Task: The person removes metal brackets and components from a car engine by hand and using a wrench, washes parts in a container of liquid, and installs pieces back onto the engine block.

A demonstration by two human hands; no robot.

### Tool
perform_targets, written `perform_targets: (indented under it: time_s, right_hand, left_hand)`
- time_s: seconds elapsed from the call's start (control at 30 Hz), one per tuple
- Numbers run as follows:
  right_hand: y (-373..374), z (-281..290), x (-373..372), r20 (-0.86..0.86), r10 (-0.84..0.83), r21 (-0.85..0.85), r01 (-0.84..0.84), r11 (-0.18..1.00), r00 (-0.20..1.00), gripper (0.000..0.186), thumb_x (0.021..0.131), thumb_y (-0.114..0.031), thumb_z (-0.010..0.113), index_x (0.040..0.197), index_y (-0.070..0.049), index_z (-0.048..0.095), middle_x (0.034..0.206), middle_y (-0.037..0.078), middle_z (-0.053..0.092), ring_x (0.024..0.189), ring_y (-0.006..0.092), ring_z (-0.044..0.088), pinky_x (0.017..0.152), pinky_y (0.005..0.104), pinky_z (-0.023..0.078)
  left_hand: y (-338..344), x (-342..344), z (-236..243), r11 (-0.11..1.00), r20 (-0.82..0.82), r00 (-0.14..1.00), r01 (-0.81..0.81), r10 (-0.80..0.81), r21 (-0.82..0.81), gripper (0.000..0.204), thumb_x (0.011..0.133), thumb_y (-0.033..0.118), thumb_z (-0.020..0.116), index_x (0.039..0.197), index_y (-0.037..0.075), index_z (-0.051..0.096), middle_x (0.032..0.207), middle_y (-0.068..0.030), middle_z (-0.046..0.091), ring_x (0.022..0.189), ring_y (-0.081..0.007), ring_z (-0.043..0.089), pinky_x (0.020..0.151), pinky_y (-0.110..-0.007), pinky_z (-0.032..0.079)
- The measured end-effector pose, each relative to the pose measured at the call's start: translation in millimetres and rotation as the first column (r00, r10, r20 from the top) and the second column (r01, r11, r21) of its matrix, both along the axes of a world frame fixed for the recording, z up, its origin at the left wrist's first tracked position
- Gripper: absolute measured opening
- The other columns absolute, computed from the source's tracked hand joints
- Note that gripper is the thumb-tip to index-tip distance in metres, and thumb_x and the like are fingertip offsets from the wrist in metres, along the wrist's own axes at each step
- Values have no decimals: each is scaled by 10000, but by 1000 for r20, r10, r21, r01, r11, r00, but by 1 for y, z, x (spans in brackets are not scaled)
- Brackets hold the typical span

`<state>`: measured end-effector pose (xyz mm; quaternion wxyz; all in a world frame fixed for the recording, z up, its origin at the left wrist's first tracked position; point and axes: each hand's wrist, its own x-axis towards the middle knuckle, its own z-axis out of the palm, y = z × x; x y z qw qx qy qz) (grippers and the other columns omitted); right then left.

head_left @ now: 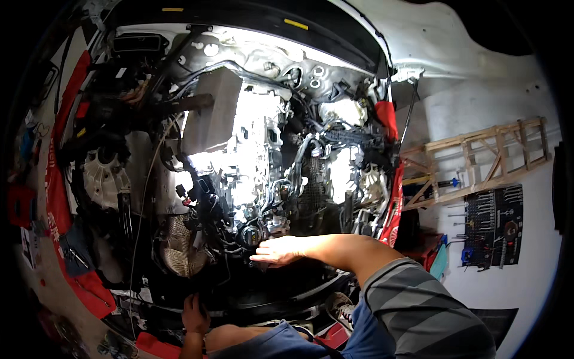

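Observation:
My right hand reaches over the front of the engine, its fingers stretched to the left. Just above its fingertips is a round black cap; whether the fingers touch it I cannot make out. Lower and to the left, my left hand rests at the dark front edge of the engine bay, its fingers pointing forward and apart from any tool I can see. A silvery, crinkled heat shield lies beyond it. Wires and connectors run along the engine's left side.
Red fender covers drape both sides. A grey box-shaped piece sits over the engine. The raised hood hangs above, with a strut at right. Beyond are a wooden frame and a wrench mat.

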<state>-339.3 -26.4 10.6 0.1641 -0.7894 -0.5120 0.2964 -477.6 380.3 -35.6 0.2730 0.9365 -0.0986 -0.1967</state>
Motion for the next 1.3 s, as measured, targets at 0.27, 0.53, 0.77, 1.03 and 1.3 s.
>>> perform_targets:
  time_s: [0.27, 0.53, 0.77, 1.03, 1.3]
  right_hand:
    - [20, 202, 64, -193, -216, -229, 170, 959, 957, 628, 837, -257, 694, 1342, 23, 448, 1180, 182, 557, 1113, 343, 549, 969, 426, 468]
    - [-142, 242, 204, 379, -651, -32, 712, 701, 658, 636, 858, -263, 711, 1353, 10, 419, 1197, 245, 588, 1056, 373, 610, 947, 433, 489]
    - [-112, 89, 363, 340, -706, 137, 710, 690, 621, 582, 757, -334, 777, 1243, -79, 584, 1042, 205, 644, 974, 349, 638, 843, 424, 522]
    - [-84, -10, 388, 223, -716, 386, 615, 688, 662, 723, 757, -379, 780, 1374, -108, 519, 1270, 170, 553, 1135, 360, 518, 964, 453, 441]
    - [-86, -19, 404, 292, -638, 149, 624, 767, 713, 868, 682, -493, 812, 1385, -104, 482, 1393, 112, 435, 1199, 390, 444, 1008, 543, 383]
  left_hand:
    - [14, -4, -18, 994, -13, 994, 110, -110, 15, 584, 820, 119, 643, 1373, 51, 467, 1320, -188, 498, 933, -416, 605, 610, -454, 538]
    - [-19, 36, 50, 995, -220, 971, 80, -90, -56, 604, 843, 231, 647, 1393, 73, 457, 1332, -201, 475, 1094, -422, 566, 790, -498, 522]
    - [-22, 58, 81, 984, -296, 939, 163, -175, -67, 442, 868, 109, 627, 1291, 19, 532, 1202, -252, 552, 963, -450, 606, 826, -497, 516]
    - [-175, 154, 154, 946, 70, 986, 167, -153, -278, 488, 732, 46, 691, 1203, 31, 565, 1080, -177, 602, 914, -349, 644, 768, -425, 555]
    - [-288, 241, 177, 746, -530, 759, -589, 379, -310, 422, 797, 14, 656, 1212, 31, 585, 1053, -155, 618, 904, -318, 626, 777, -373, 532]
